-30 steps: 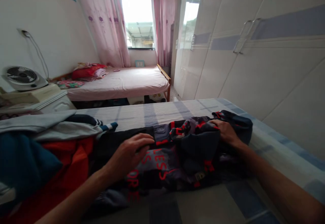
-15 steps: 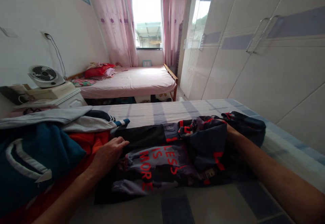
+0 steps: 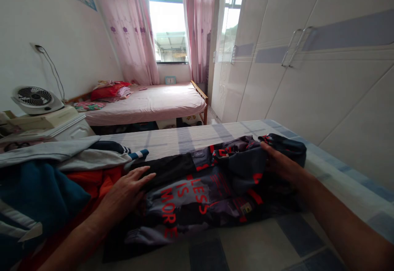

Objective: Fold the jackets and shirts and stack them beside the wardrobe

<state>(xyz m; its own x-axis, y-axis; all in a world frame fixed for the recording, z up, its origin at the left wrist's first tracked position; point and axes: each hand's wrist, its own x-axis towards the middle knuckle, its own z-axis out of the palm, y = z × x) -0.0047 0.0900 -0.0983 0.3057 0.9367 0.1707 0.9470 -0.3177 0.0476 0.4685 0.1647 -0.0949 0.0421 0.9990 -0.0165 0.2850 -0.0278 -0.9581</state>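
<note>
Blue-and-white checked bedsheet (image 3: 246,246), cut off below. On it, centre: black-and-grey cloth garment with red lettering (image 3: 197,207), right-hand folds indistinct. Left hand (image 3: 132,185): fingers loosely outspread at its left end. Right hand (image 3: 281,162): at its right end, fingers partly hidden; grip cannot be told.

On the dark garment (image 3: 212,193) stands, in red, "LESS IS MORE".

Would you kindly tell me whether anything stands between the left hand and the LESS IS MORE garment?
Nothing visible does: the left hand is at the left end of the garment, beside orange clothing.
</note>
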